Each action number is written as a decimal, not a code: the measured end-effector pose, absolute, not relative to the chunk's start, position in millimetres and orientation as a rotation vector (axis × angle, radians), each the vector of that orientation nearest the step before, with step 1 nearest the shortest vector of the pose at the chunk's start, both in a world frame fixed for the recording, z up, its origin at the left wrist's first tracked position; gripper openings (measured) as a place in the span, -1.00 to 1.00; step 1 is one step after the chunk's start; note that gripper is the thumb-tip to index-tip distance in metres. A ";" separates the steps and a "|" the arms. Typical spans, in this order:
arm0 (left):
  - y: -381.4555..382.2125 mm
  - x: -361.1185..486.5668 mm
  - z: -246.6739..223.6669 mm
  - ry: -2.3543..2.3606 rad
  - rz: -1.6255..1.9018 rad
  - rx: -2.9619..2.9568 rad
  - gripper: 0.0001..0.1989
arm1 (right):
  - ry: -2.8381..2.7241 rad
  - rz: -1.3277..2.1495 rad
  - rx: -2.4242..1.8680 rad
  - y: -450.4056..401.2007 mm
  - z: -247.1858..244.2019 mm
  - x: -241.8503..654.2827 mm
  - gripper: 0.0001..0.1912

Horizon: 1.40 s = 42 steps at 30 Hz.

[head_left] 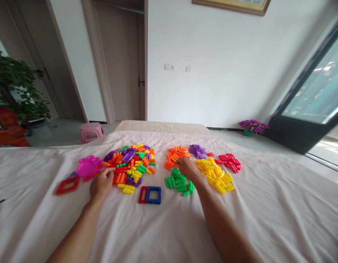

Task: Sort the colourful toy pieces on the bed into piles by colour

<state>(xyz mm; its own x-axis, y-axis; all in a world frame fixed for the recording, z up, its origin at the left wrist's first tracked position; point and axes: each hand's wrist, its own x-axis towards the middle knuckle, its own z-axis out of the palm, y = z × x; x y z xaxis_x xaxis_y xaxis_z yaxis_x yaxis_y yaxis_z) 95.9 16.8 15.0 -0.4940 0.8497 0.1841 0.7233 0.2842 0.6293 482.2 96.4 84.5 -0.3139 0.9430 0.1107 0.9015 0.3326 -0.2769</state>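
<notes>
A mixed pile of coloured plastic building pieces (136, 160) lies left of centre on the bed-like covered surface. At its left edge is my left hand (102, 182), fingers partly spread and touching the red and orange pieces. My right hand (188, 168) reaches over the near edge of a heap of orange pieces (179, 151), its fingertips bent down and together; what is in them is hidden. Around that hand lie green pieces (178, 180), yellow pieces (214, 173), purple pieces (197, 150) and red pieces (231, 162), each colour in its own heap.
A pink paw-shaped tray (88, 167) and a red-orange square frame (68, 185) lie at left. Blue (159, 195) and red (141, 194) frames lie in front. Beyond the pale cloth (169, 233) stand a pink stool (92, 132) and purple flowers (252, 126).
</notes>
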 end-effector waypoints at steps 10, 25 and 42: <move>17.6 95.4 12.9 2.361 1.015 1.498 -0.61 | -2.576 0.332 -0.929 59.5 61.1 403.1 -0.53; 15.8 96.4 15.9 2.363 1.003 1.483 -0.62 | -2.827 0.048 -1.016 53.8 67.5 392.0 -0.64; 17.5 94.6 14.0 2.372 0.984 1.488 -0.61 | -2.837 -0.030 -1.118 46.6 70.7 388.8 -0.60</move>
<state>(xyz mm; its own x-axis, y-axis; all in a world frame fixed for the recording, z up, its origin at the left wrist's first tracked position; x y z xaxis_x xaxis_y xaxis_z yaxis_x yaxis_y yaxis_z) 94.6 17.5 14.0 -0.4862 0.8525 0.1919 0.7381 0.2830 0.6125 388.8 46.6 70.7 -0.7274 0.6799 0.0925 0.6817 0.7314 -0.0153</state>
